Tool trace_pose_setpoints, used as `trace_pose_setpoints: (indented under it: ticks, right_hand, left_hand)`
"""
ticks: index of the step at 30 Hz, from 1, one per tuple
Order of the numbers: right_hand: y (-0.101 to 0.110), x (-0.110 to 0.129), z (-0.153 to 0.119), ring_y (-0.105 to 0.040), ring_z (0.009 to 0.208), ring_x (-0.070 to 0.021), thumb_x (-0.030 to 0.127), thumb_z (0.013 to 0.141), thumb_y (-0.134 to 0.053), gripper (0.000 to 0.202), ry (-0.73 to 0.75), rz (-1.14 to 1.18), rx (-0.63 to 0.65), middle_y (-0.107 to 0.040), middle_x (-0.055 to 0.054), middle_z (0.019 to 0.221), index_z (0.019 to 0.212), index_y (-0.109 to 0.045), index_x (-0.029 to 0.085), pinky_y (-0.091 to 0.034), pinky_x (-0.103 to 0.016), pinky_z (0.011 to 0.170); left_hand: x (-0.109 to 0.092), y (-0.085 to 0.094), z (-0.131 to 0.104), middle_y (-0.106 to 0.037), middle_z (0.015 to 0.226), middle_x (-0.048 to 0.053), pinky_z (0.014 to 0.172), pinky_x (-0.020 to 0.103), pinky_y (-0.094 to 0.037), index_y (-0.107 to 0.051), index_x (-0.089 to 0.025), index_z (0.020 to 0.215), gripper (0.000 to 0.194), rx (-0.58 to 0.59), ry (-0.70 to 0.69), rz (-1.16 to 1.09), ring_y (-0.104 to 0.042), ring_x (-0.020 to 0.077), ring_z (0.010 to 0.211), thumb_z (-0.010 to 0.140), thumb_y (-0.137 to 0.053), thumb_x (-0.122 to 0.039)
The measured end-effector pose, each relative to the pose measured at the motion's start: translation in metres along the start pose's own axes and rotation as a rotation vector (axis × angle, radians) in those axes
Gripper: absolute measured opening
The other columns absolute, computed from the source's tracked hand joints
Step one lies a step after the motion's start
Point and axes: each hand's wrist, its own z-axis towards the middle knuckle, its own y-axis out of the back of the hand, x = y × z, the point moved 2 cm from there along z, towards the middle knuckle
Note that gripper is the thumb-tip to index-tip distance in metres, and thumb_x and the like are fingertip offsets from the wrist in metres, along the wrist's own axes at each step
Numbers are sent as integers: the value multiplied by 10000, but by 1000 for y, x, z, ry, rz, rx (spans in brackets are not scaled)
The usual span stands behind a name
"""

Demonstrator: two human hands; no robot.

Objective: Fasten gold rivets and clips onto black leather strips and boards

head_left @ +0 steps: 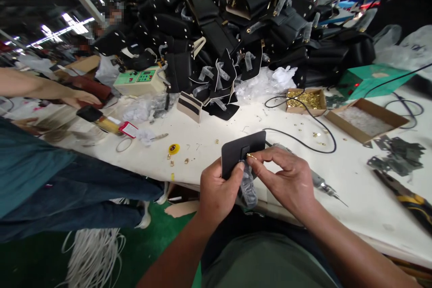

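Note:
Above the front edge of the table, my left hand [218, 191] grips a black leather panel [232, 149] with rounded corners, thumb on its face and fingers hidden behind. A small black tab stands at the panel's middle, and a plastic-wrapped piece [249, 191] hangs below it. Closed in a pinch, my right hand [292, 177] holds a small gold fitting [249, 156] against the tab. How the fitting sits there is too small to tell. Under and beside my right hand lies a grey electric screwdriver [320, 183] with a thin bit, on the white table [290, 225].
Black leather bags [212, 22] are heaped at the back. A cardboard box of gold fittings [308, 104], another cardboard box [388, 130], a green powered box [371, 82], dark flat pieces [401, 157] and pliers [405, 195] lie right. A co-worker's arm [43, 87] reaches in from the left.

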Motion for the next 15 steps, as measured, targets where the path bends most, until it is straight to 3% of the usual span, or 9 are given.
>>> trace_pose_setpoints:
  ticks: [5, 10, 15]
  right_hand:
    - [4, 1, 2, -690, 716, -168, 213, 941, -684, 112, 48, -73, -2, -759, -12, 778, 838, -728, 226, -524, -312, 702]
    - [11, 4, 3, -692, 709, -166, 183, 923, -702, 70, 139, -181, -13, -764, -13, 790, 866, -728, 213, -508, -325, 711]
    - [20, 8, 1, -689, 730, -190, 175, 923, -699, 53, 225, -269, 55, -770, -47, 823, 929, -751, 181, -501, -347, 724]
  left_hand:
    - [-4, -3, -1, -760, 842, 13, 746, 244, -535, -771, -173, 925, 172, 30, -86, 124, -660, 173, 765, 907, -667, -308]
    - [-12, -3, -2, -761, 872, 17, 786, 254, -545, -763, -179, 959, 135, 45, -282, 273, -681, 167, 790, 920, -637, -210]
    - [-19, -3, -6, -772, 924, 21, 842, 259, -558, -758, -190, 1005, 157, 49, -418, 322, -701, 156, 828, 919, -635, -143]
